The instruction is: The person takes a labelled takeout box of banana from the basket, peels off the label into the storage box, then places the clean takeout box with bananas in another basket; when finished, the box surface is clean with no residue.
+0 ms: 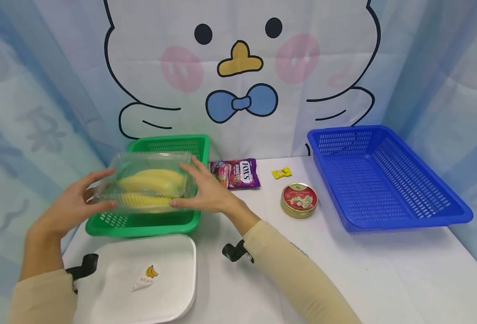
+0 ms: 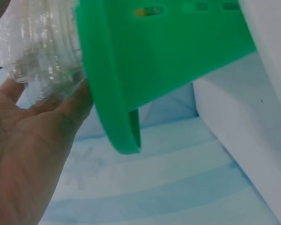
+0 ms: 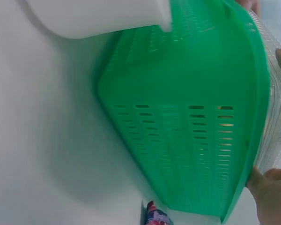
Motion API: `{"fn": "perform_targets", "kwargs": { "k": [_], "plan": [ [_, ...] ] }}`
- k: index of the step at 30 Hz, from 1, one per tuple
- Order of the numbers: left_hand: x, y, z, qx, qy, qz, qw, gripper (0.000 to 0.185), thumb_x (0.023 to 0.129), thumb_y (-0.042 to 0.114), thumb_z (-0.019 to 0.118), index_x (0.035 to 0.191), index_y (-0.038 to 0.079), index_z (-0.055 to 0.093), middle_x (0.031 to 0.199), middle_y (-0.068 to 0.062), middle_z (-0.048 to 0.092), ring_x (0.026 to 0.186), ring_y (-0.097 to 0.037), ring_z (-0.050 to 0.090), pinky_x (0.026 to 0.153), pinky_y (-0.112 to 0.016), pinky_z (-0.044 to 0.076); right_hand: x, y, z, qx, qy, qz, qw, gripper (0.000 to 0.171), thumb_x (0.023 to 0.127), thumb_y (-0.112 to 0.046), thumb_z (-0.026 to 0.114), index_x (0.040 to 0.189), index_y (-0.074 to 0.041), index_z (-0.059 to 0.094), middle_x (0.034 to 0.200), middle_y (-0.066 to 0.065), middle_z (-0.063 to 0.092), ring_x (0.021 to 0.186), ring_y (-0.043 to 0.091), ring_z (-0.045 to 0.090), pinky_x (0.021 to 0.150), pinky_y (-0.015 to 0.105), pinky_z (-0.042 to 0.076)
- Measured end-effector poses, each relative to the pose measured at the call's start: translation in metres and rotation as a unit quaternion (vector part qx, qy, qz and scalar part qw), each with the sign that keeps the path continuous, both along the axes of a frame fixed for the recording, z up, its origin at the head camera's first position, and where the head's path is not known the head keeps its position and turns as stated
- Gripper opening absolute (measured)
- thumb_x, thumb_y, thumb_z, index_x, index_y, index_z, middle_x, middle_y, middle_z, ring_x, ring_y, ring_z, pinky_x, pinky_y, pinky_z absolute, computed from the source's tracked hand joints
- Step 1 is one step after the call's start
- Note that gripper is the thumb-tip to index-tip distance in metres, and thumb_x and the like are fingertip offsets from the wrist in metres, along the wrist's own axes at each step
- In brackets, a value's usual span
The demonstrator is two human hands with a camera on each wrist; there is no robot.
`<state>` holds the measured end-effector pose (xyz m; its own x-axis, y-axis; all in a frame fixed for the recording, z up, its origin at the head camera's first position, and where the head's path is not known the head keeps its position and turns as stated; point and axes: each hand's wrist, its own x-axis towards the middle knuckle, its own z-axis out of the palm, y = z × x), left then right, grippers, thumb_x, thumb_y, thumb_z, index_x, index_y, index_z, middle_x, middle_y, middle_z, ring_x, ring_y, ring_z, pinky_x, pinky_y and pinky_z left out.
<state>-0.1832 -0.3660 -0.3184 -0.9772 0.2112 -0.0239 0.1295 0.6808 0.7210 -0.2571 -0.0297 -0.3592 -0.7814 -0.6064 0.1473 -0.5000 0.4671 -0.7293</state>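
A clear plastic container (image 1: 149, 162) with yellow bananas (image 1: 151, 181) inside is over the green basket (image 1: 143, 231). My left hand (image 1: 70, 202) grips its left end, thumb at the front and fingers farther back. On the opposite end, my right hand (image 1: 207, 186) holds it between thumb and fingers. In the left wrist view, ribbed clear plastic lies against the left fingers (image 2: 79, 101), beside the basket's rim. The right wrist view has the container's ribbed side showing just past that rim, with the right hand (image 3: 274, 192) close to the basket edge.
A white tray or lid (image 1: 173, 288) with a banana sticker lies in front of the basket. To the right are a purple candy bag (image 1: 244, 174), a yellow wrapped candy (image 1: 281, 173) and a round red-and-gold tin (image 1: 299, 200). Farther right stands a blue basket (image 1: 384, 193).
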Motion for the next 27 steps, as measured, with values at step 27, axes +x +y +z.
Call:
{"fn": "perform_targets", "kwargs": {
  "k": [27],
  "plan": [
    [-0.004, 0.003, -0.018, -0.074, 0.0, -0.015, 0.9972, 0.085, 0.095, 0.033, 0.075, 0.162, 0.009, 0.028, 0.167, -0.029, 0.014, 0.143, -0.063, 0.023, 0.108, -0.077, 0.027, 0.001, -0.004, -0.018, 0.084, 0.035, 0.005, 0.996, 0.095, 0.088, -0.058, 0.074, 0.163, -0.018, 0.032, 0.173, 0.015, 0.002, 0.159, 0.036, 0.001, 0.121, 0.064, 0.021]
  ]
}}
